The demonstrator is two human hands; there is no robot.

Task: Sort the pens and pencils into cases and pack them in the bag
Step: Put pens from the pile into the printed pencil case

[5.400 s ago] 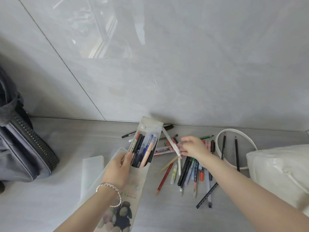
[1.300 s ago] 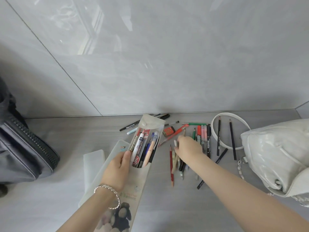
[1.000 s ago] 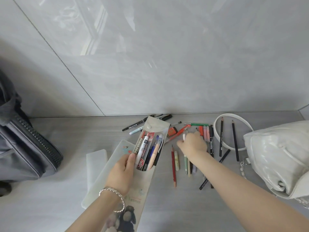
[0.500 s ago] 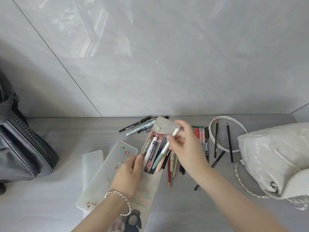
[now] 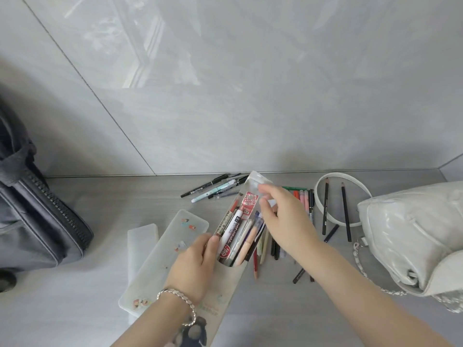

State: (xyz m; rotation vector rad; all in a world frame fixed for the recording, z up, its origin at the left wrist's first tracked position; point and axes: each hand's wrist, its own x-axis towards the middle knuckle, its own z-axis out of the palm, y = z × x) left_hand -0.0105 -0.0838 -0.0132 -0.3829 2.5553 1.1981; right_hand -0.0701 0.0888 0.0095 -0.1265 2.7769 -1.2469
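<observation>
While L hand [image 5: 198, 259] is gripping the flat, clear plastic pouch [image 5: 226, 291] of pens [image 5: 235, 236], R hand [image 5: 285, 221] is hovering at its flap [image 5: 255, 180]; grip blurred, can't tell.

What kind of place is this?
Probably an indoor floor or ledge, maybe at home; I can't be sure. Glossy grey wall tiles, a grey backpack and a white handbag stand around scattered pens.

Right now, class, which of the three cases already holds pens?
The clear pouch gripped by the left hand: pens stick out of its open top. The stickered frosted case and plain white case show none.
</observation>
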